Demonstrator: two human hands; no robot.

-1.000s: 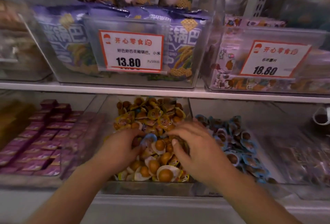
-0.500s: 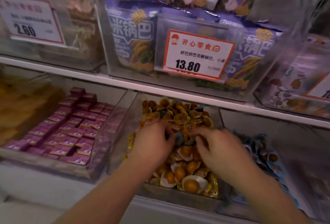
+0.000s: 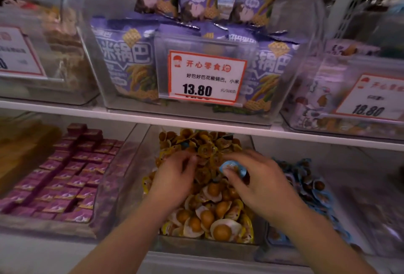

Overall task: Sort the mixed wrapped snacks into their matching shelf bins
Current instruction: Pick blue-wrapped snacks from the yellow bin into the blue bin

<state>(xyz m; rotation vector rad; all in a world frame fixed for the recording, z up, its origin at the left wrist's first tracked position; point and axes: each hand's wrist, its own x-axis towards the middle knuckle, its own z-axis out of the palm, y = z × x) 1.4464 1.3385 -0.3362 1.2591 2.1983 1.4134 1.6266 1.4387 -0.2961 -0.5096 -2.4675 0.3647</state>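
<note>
Pinching a blue-rimmed round snack (image 3: 232,168), right hand (image 3: 264,188); left hand (image 3: 175,179) loosely open on yellow snacks (image 3: 209,214).

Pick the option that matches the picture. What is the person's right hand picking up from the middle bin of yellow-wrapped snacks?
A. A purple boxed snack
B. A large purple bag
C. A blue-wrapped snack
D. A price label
C. The right hand has a blue-wrapped snack at its fingertips above the yellow-wrapped snacks, and it matches the blue ones in the bin to the right.
</note>
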